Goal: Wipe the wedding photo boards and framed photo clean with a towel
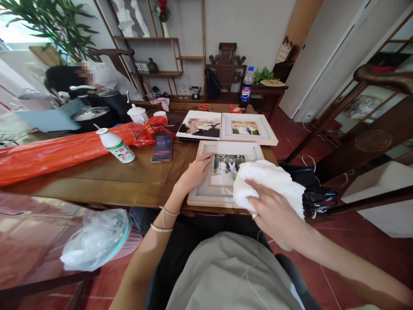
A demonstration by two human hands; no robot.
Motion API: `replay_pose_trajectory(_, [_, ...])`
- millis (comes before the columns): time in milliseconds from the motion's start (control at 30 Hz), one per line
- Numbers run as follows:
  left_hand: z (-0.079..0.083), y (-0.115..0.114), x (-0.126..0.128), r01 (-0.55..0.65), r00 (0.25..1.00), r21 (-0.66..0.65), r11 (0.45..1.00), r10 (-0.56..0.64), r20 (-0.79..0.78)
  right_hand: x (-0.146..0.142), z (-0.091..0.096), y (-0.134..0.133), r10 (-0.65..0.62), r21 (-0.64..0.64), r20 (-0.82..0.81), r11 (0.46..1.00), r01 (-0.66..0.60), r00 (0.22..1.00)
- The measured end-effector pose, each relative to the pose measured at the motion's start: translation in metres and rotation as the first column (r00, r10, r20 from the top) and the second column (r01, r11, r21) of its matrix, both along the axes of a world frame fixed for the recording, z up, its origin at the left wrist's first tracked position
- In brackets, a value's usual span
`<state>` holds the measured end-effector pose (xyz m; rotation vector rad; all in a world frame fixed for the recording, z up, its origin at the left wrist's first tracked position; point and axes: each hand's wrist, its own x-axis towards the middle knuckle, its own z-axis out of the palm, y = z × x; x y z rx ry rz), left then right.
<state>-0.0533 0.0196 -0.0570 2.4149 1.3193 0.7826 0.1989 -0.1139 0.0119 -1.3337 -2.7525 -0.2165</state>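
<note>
A white picture frame (206,150) with a wedding photo lies flat at the near edge of the wooden table (135,172). My left hand (195,171) rests on the frame's left side, fingers stretched flat against the photo's edge. My right hand (274,211) presses a fluffy white cloth (274,178) onto the frame's right part, fingers curled over the cloth. The cloth hides the frame's right corner.
Behind lie a second white frame (248,128) and an unframed photo print (200,125). A phone (162,148), a white bottle (116,145), orange plastic sheeting (58,153) and a teapot (137,114) sit left. A Pepsi bottle (247,88) stands far back. A basket with plastic (97,239) is lower left. A person sits far left.
</note>
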Motion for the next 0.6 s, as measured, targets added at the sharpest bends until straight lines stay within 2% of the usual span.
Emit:
replay_pose_trajectory(67, [0.001,0.000,0.000,0.007,1.000,-0.001,1.000,-0.007,-0.003,0.002,-0.002,0.016,-0.065,0.020,-0.016,0.998,0.065,0.998])
replay_pose_trajectory(233, [0.004,-0.001,0.000,0.020,1.000,0.001,1.000,-0.020,0.001,0.014,-0.009,0.083,-0.196,0.144,-0.065,0.968,0.204,0.978])
replay_pose_trajectory(367, [0.004,-0.001,0.000,0.023,1.000,0.002,1.000,-0.023,0.007,0.011,-0.009,0.116,-0.132,0.112,-0.032,0.985,0.134,0.991])
replay_pose_trajectory(600, [0.005,-0.001,0.001,0.009,1.000,-0.002,1.000,-0.009,-0.004,-0.026,0.004,0.137,-0.009,-0.047,-0.059,0.999,0.006,0.998])
